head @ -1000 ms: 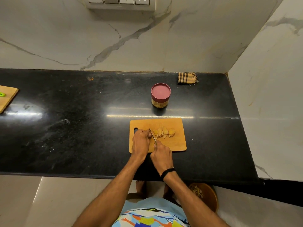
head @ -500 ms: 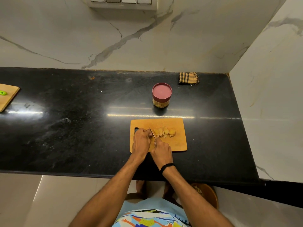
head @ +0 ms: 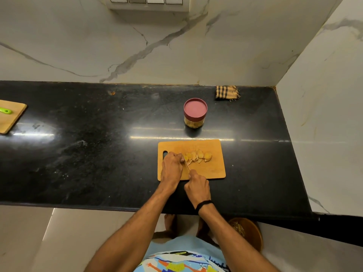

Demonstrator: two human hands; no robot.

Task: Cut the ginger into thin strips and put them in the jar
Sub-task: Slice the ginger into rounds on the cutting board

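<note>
On a rectangular wooden cutting board [head: 213, 171], the left hand [head: 171, 168] curls its fingers onto yellow ginger slices [head: 198, 156] while the right hand [head: 197, 189] grips a small knife [head: 186, 164] mid-cut; the maroon-lidded glass jar [head: 195, 112] behind likely needs opening afterwards.

Checked cloth [head: 227, 92] by the wall [head: 176, 55]; far-left board [head: 13, 119] (green handle [head: 5, 110] atop).

The knife's [head: 186, 164] handle is buried in the right grip [head: 197, 188]; only a thin sliver of blade shows. The left grip's [head: 171, 169] curled fingers cover the end of the ginger [head: 196, 156] they pin, and the cutting board's [head: 214, 170] near left corner. At the surface's [head: 98, 154] left edge a second board [head: 10, 120] and the green thing [head: 5, 110] on it are cut off. The jar's [head: 195, 114] contents are too dim to tell.
</note>
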